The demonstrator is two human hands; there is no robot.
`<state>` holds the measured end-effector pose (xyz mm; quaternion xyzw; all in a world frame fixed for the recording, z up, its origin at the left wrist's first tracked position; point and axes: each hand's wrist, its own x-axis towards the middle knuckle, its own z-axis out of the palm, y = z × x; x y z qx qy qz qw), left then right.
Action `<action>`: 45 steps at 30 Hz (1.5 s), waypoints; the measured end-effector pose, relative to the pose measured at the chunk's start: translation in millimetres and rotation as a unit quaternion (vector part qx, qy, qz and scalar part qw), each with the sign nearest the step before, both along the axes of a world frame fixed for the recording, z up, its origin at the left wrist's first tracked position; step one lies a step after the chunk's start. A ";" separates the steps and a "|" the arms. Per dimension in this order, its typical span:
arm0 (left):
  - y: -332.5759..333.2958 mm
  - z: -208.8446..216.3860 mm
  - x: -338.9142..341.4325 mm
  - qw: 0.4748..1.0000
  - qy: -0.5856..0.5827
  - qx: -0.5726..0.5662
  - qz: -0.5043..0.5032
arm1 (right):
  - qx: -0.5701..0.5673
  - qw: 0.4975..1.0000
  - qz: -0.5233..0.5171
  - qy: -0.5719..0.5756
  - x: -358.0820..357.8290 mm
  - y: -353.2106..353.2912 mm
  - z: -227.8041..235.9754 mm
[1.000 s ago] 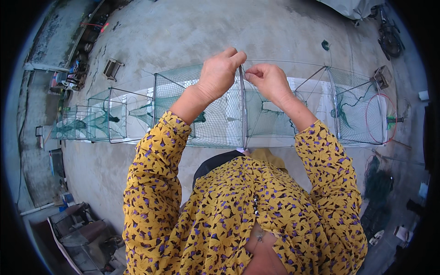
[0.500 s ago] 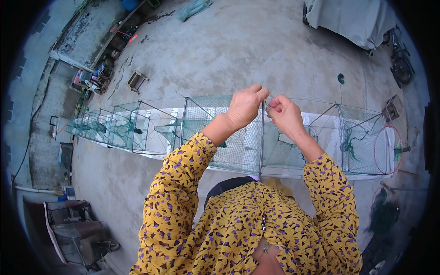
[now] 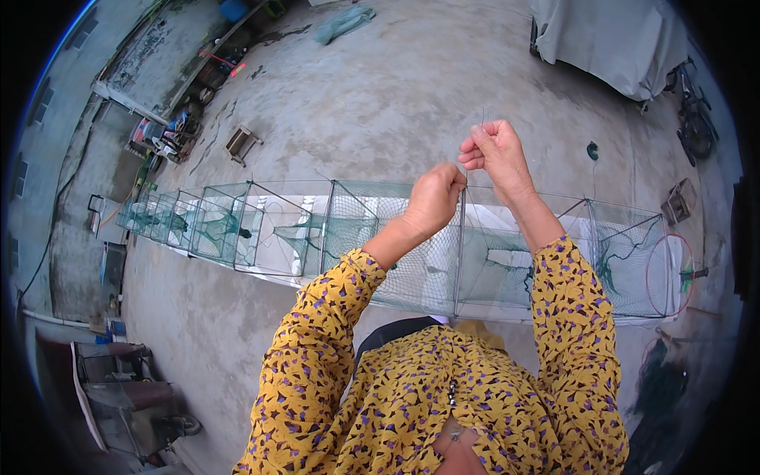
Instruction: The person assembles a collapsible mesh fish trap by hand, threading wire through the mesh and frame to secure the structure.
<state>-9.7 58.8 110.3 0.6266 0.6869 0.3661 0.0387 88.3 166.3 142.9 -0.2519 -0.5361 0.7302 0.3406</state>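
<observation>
A long green net cage (image 3: 423,273) with metal frames stretches across the concrete floor (image 3: 356,103), from near its left edge to near its right edge, with white strips showing through the mesh. The left hand (image 3: 435,198) is at the far side of the cage, fingers bent tight at the top of an upright metal bar (image 3: 458,261); whether they pinch mesh or bar is hidden. The right hand (image 3: 495,154) is raised just beyond that side, apart from the left, thumb and forefinger pinching a thin dark strand (image 3: 484,115) that sticks up past the fingertips. A red hoop (image 3: 691,269) stands at the cage's right end, near a wooden stool (image 3: 678,202). A grey cover (image 3: 609,47) drapes something bulky toward the floor's far right corner.
</observation>
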 end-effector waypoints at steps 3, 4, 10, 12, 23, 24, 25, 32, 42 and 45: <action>1.6 -3.1 4.8 0.979 -0.172 -0.084 0.077 | 0.001 0.999 0.014 -0.045 -33.8 3.4 6.8; 4.2 -1.3 7.2 0.979 -0.171 -0.080 0.079 | 0.005 0.999 0.017 -0.044 -42.3 6.1 5.4; 4.9 8.6 4.3 0.942 -0.298 -0.106 0.113 | 0.029 0.995 0.030 -0.086 -66.3 -1.9 10.5; 7.5 7.5 4.9 0.933 -0.337 -0.093 0.081 | 0.051 0.998 0.013 -0.045 -54.4 5.0 9.9; -3.3 7.0 2.3 0.995 -0.052 -0.071 0.046 | 0.077 0.993 -0.023 -0.091 11.5 20.8 8.5; -5.0 9.2 3.2 0.997 -0.012 -0.057 0.044 | 0.098 0.988 -0.039 -0.110 18.5 18.5 8.5; -6.3 10.4 4.8 0.997 -0.015 -0.061 0.040 | 0.095 0.988 -0.038 -0.114 27.2 16.2 8.0; -14.0 6.0 2.3 0.998 0.050 -0.032 0.009 | 0.242 0.935 0.019 -0.257 50.7 -21.4 -14.7; -15.7 4.5 -0.4 0.997 0.069 -0.042 0.009 | 0.320 0.902 0.057 -0.286 32.7 -43.2 -41.0; -18.3 4.7 0.6 0.997 0.069 -0.041 0.016 | 0.086 0.963 0.129 -0.221 39.0 -45.7 -27.7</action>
